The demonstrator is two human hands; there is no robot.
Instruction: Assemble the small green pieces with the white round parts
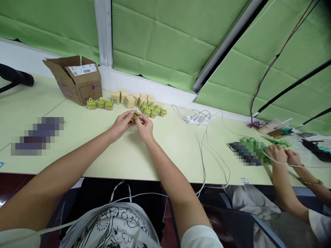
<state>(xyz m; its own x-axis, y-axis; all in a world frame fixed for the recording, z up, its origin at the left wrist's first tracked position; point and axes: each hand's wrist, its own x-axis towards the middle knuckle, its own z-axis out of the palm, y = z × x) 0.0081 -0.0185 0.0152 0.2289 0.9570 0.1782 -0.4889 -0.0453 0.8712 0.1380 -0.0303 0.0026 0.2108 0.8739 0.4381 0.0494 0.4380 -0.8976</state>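
Observation:
My left hand (122, 124) and my right hand (144, 128) meet over the pale table (77, 144), both pinching one small green-lidded clear jar (134, 117) between the fingertips. Just behind my hands lies a cluster of several more green-lidded jars (153, 111). A row of three such jars (100, 103) stands to the left, in front of an open cardboard box (77, 81). Several small tan cartons (129, 98) sit behind the jars.
A white power strip (197, 119) with white cables (207, 151) lies to the right. Another person's hands (281, 155) work on green items at the far right. A dark object (15, 77) rests at the far left edge. Green blinds hang behind the table.

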